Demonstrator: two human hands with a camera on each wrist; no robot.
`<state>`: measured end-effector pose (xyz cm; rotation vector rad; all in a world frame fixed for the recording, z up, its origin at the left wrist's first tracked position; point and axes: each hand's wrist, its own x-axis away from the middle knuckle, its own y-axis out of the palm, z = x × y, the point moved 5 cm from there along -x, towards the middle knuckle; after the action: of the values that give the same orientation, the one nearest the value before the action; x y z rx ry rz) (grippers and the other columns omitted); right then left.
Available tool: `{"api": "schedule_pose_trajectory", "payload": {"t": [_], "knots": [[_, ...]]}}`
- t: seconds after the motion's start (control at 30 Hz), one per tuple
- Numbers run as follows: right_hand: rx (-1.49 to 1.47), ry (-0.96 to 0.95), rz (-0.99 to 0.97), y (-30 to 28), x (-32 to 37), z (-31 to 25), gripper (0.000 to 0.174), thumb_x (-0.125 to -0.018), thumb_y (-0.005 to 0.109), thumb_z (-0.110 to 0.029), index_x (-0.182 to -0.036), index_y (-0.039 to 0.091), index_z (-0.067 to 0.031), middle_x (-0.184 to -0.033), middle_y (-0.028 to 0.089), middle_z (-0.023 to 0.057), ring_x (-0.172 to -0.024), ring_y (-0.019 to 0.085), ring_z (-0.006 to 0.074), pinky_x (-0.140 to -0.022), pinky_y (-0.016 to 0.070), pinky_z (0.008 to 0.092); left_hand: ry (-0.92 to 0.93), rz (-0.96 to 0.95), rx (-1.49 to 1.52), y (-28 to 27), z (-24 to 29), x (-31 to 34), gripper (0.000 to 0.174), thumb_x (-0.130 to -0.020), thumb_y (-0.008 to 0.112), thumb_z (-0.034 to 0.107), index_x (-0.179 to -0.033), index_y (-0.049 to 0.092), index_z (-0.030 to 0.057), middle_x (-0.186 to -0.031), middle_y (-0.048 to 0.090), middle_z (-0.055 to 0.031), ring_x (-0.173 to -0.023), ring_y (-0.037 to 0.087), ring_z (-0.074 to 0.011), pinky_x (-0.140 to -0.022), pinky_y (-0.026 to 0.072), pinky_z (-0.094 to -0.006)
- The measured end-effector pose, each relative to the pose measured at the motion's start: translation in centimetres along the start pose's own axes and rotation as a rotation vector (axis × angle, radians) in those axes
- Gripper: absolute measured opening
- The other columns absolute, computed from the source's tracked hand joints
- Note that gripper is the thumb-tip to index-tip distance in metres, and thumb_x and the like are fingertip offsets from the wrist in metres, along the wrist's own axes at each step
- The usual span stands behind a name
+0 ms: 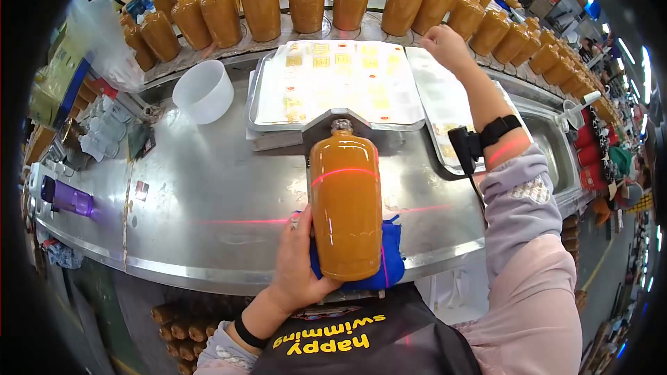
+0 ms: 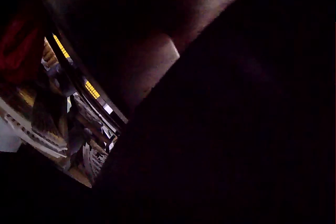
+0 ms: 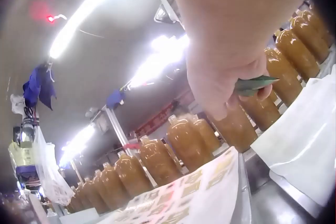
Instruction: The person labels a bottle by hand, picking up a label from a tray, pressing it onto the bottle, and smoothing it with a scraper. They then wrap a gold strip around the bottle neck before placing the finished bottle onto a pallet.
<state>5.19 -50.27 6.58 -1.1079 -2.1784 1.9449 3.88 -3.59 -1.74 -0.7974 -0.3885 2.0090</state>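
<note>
An amber-brown bottle (image 1: 345,201) lies tilted on a blue cloth (image 1: 393,253) at the bench's front edge, its neck against a metal rest (image 1: 338,112). The left hand (image 1: 295,264) grips the bottle's left side near its base. Raised over the right-hand tray, the right hand (image 1: 448,48) is bent; in the right wrist view the right hand (image 3: 226,77) pinches a small dark green piece (image 3: 254,84) between thumb and fingers. Red laser lines cross the bottle. The left wrist view is mostly dark, and its hand cannot be made out.
Trays with printed sticker sheets (image 1: 340,83) stand behind the bottle. A white tub (image 1: 203,92) is at left, a purple cup (image 1: 73,197) farther left. Rows of brown bottles (image 1: 306,0) line the back. A sink (image 1: 542,149) is at right.
</note>
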Motion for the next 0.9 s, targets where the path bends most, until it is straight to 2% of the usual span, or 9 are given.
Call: {"api": "schedule_pose_trajectory", "payload": {"t": [0.13,0.17,0.27,0.3,0.53,0.57,0.67,0.77,0.9], "knots": [[-0.143,0.242,-0.184,-0.7,0.2,1.8,0.028,-0.086,0.065,-0.029,-0.096,0.074,-0.0043,-0.106,0.069,0.0180,-0.092,0.068,0.0325,-0.085,0.0519,0.0395,-0.013,0.014,-0.013,0.1,0.0,0.0,0.107,-0.075,0.078,0.050,-0.148,0.023,-0.0063,-0.135,0.049,-0.0221,-0.112,0.050,-0.0393,-0.097,0.0390,-0.0481],[-0.150,0.239,-0.257,0.6,-0.2,2.3,0.038,-0.087,0.065,-0.038,-0.103,0.073,-0.0045,-0.109,0.069,0.0176,-0.092,0.069,0.0325,-0.078,0.0549,0.0425,-0.014,0.016,-0.007,0.0,0.0,-0.1,0.107,-0.075,0.079,0.050,-0.148,0.023,-0.0061,-0.134,0.049,-0.0219,-0.112,0.050,-0.0390,-0.097,0.0391,-0.0479],[-0.171,0.461,-0.519,3.0,0.1,0.1,0.045,-0.089,0.066,-0.047,-0.118,0.068,-0.0121,-0.108,0.064,0.0062,-0.097,0.058,0.0200,-0.072,0.0508,0.0392,-0.022,0.017,0.004,0.0,0.0,-0.1,0.107,-0.074,0.079,0.049,-0.148,0.024,-0.0058,-0.132,0.050,-0.0213,-0.110,0.050,-0.0382,-0.097,0.0396,-0.0473],[-0.184,0.459,-0.543,4.3,-0.5,-0.1,0.051,-0.086,0.067,-0.055,-0.117,0.067,-0.0141,-0.109,0.062,0.0056,-0.099,0.056,0.0216,-0.073,0.0504,0.0412,-0.034,0.013,0.012,0.1,-0.3,-0.2,0.107,-0.074,0.079,0.049,-0.148,0.024,-0.0058,-0.131,0.050,-0.0211,-0.109,0.051,-0.0378,-0.096,0.0397,-0.0470],[-0.153,0.464,-0.621,7.1,-2.8,-0.1,0.035,-0.084,0.072,-0.043,-0.101,0.067,-0.0123,-0.105,0.060,0.0043,-0.100,0.055,0.0218,-0.072,0.0499,0.0433,-0.017,-0.001,-0.016,0.0,-0.4,-0.1,0.109,-0.074,0.078,0.051,-0.149,0.024,-0.0056,-0.129,0.052,-0.0204,-0.106,0.051,-0.0362,-0.094,0.0395,-0.0479],[-0.216,0.464,-0.586,6.9,-2.7,0.2,0.030,-0.083,0.074,-0.036,-0.096,0.068,-0.0102,-0.108,0.062,0.0071,-0.100,0.057,0.0256,-0.071,0.0508,0.0432,-0.018,-0.003,-0.018,0.0,-0.5,-0.2,0.109,-0.074,0.079,0.051,-0.149,0.023,-0.0056,-0.129,0.052,-0.0202,-0.106,0.051,-0.0362,-0.094,0.0394,-0.0480],[0.087,0.082,-0.504,7.9,-3.9,1.1,0.023,-0.083,0.072,-0.030,-0.092,0.069,-0.0083,-0.108,0.063,0.0115,-0.101,0.059,0.0316,-0.074,0.0518,0.0430,-0.011,-0.001,-0.024,0.0,-0.4,-0.2,0.109,-0.073,0.079,0.050,-0.149,0.023,-0.0055,-0.129,0.052,-0.0197,-0.106,0.051,-0.0360,-0.094,0.0393,-0.0480],[0.270,-0.073,-0.023,5.8,-1.4,-0.9,0.021,-0.087,0.066,-0.028,-0.094,0.073,-0.0090,-0.103,0.067,0.0129,-0.100,0.062,0.0376,-0.086,0.0529,0.0490,-0.024,-0.009,-0.001,0.0,-0.5,-0.3,0.106,-0.074,0.080,0.046,-0.148,0.023,-0.0060,-0.131,0.051,-0.0203,-0.110,0.051,-0.0358,-0.097,0.0397,-0.0462],[0.143,-0.178,0.138,2.1,0.1,-2.3,0.023,-0.089,0.064,-0.029,-0.091,0.072,-0.0077,-0.100,0.066,0.0130,-0.101,0.060,0.0368,-0.086,0.0514,0.0463,-0.070,-0.043,0.039,-0.3,0.3,-0.6,0.102,-0.077,0.082,0.040,-0.147,0.024,-0.0066,-0.134,0.049,-0.0219,-0.121,0.052,-0.0352,-0.102,0.0401,-0.0433]]}}
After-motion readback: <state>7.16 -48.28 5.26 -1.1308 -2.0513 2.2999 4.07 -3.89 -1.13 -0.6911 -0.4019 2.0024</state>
